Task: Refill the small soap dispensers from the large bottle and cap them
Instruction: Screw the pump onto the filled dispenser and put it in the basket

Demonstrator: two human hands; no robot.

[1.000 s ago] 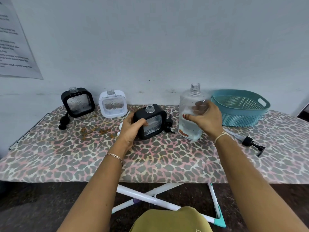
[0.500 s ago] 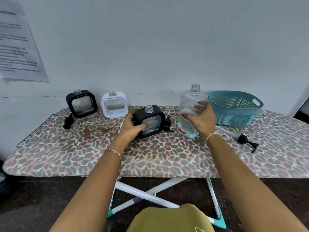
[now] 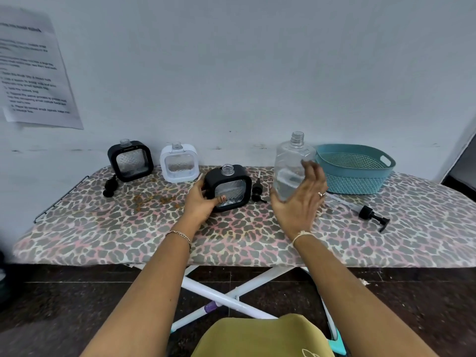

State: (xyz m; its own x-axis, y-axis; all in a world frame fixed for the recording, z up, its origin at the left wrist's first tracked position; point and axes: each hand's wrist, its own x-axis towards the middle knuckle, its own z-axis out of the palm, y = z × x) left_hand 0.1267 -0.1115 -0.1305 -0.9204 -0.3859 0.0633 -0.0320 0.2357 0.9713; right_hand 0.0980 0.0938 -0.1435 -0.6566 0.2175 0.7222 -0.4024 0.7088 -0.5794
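Note:
A black-framed small dispenser [image 3: 233, 188] stands uncapped mid-table, and my left hand [image 3: 203, 203] grips its left side with the thumb across the front. The large clear bottle [image 3: 289, 161], uncapped and low on liquid, stands just right of it. My right hand [image 3: 302, 202] hovers in front of the bottle with fingers spread, off its surface. A small black pump cap [image 3: 257, 190] lies between the two. Another black dispenser [image 3: 130, 161] and a white dispenser [image 3: 179, 163] stand uncapped by the wall.
A teal basket [image 3: 354, 167] sits at the back right. The large pump with its tube [image 3: 371, 215] lies right of my hand. Another black pump cap [image 3: 110, 188] lies at the far left. Brown crumbs [image 3: 152, 199] dot the leopard-print ironing board [image 3: 231, 243].
My right hand has let go of the large bottle and drawn back, fingers spread. My left hand keeps hold of the black dispenser. The camera has tilted up slightly.

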